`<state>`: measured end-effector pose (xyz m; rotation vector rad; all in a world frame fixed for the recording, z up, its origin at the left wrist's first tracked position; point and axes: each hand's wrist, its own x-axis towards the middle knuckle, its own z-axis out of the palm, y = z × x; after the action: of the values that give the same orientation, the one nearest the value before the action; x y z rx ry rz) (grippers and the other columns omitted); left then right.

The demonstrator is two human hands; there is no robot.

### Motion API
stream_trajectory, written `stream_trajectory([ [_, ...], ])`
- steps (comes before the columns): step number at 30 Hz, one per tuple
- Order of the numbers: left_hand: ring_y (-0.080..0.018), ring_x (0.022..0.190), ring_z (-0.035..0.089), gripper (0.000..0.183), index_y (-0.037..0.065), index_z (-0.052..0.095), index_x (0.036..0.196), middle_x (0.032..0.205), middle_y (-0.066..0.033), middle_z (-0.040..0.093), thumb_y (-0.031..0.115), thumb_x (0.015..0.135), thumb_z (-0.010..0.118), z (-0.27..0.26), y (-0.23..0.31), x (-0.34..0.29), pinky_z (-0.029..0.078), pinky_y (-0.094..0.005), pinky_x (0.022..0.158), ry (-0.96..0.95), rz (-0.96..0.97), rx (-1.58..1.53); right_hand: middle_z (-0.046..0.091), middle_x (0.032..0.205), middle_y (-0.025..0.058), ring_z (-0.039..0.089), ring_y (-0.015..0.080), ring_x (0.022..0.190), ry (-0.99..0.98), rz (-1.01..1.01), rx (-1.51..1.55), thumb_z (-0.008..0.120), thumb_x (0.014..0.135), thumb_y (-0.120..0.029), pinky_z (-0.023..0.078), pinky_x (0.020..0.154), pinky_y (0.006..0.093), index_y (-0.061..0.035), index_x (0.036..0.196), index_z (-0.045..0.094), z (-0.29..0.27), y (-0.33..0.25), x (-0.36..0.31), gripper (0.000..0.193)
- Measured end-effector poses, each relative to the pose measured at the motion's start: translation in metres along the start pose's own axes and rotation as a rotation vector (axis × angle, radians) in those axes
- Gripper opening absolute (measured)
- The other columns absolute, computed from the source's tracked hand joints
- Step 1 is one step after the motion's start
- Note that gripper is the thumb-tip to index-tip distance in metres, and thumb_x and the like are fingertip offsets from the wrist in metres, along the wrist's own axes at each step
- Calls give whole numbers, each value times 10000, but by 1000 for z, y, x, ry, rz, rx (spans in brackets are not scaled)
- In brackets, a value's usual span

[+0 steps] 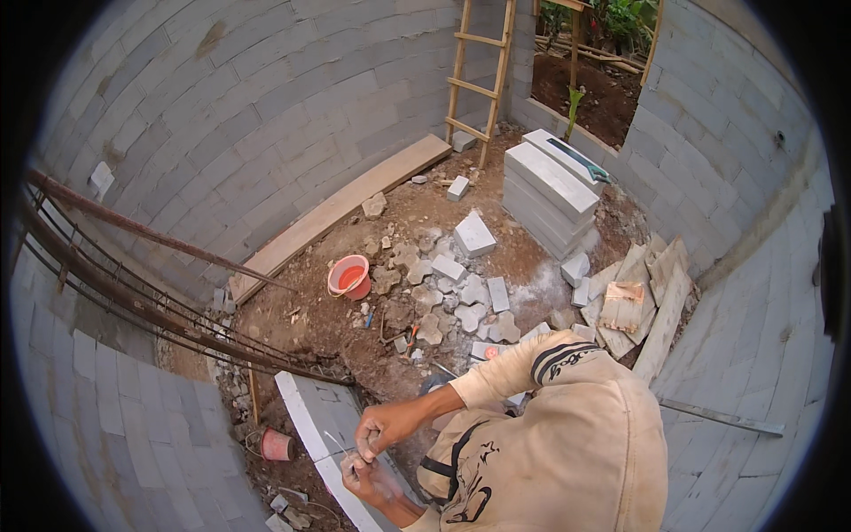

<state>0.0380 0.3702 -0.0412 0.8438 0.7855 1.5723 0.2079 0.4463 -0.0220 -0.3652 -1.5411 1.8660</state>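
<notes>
Thin white strand (334,441) stands out from the pinching fingers of the bare left hand (365,480), above a low gray block wall with white top (304,417); fingers of the bare right hand (387,426) curl close beside, their grip unclear. Slack pressure could drop it; uneven pulling between 2 hands could snap it.
</notes>
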Motion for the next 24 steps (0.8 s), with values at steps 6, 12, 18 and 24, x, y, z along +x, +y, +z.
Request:
stream_trajectory([
  [6,-99,866,571,231,101,584,944,882,13,573,245,901,759,-7,-10,-8,454,-252,828,70,-100,-279,728,885,46,648,107,822,-12,38,129,703,902,-77,502,708,243,24,958,742,13,-2,-1,122],
  [12,-118,1012,595,241,117,602,962,1048,-5,602,273,881,768,2,-7,-11,470,-278,895,167,-5,-325,643,758,-7,494,72,612,17,154,245,712,904,-149,353,536,236,7,968,753,27,-1,2,174],
  [18,-125,938,526,274,95,554,922,986,1,520,285,921,751,3,0,-8,409,-263,861,221,114,-187,572,688,-42,442,86,589,45,305,378,715,902,-183,312,530,279,-5,958,754,36,-1,-1,190],
  [24,-108,772,459,365,59,532,828,830,15,470,320,926,768,-22,20,0,377,-284,722,10,95,261,699,771,161,671,286,711,142,-81,-464,719,867,-150,472,637,417,49,954,702,29,-24,1,217],
])
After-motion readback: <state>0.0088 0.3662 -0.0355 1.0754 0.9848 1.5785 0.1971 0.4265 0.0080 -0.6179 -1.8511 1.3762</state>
